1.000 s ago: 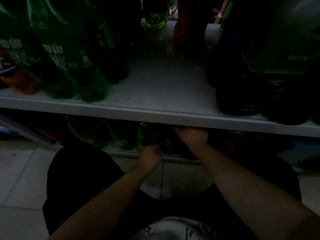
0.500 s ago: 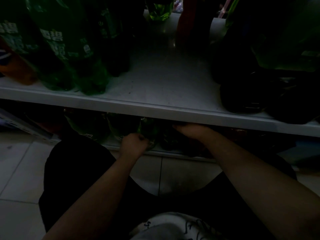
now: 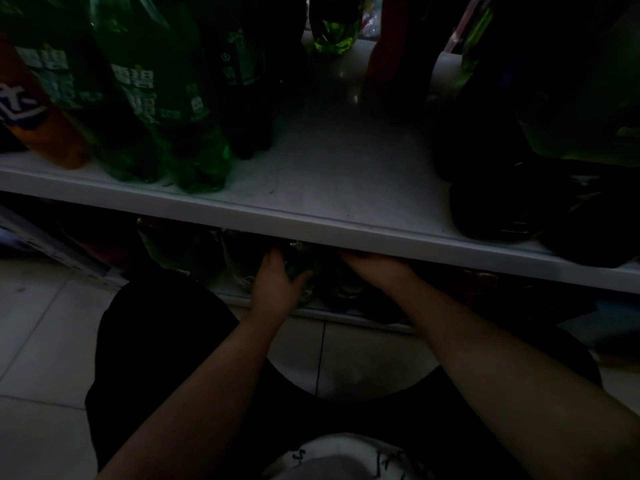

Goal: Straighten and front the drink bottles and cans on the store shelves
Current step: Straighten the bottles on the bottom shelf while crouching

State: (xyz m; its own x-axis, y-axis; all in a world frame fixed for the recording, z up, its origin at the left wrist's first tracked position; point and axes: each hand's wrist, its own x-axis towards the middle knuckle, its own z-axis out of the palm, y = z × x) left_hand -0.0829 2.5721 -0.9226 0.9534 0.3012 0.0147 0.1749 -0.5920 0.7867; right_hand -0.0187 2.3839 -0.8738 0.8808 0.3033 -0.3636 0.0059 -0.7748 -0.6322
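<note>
The scene is very dark. Under the white shelf [image 3: 311,209], on the bottom shelf, stands a row of green bottles [image 3: 183,251]. My left hand [image 3: 277,282] wraps around one green bottle [image 3: 303,268] in that row, thumb on its right side. My right hand [image 3: 377,268] reaches in just below the shelf edge; its fingers are hidden behind the edge, so I cannot see what they touch. On the upper shelf, tall green bottles [image 3: 156,98] and an orange bottle [image 3: 38,116] stand at the left.
Dark bottles [image 3: 502,202] crowd the upper shelf's right side, with a bare stretch of shelf between the groups. A red bottle [image 3: 391,57] and a small green bottle [image 3: 332,32] stand at the back. My dark-clothed knees flank pale floor tiles [image 3: 31,341].
My left hand has slid left along the bottom shelf and closed around a green bottle. The right hand has stayed under the shelf edge.
</note>
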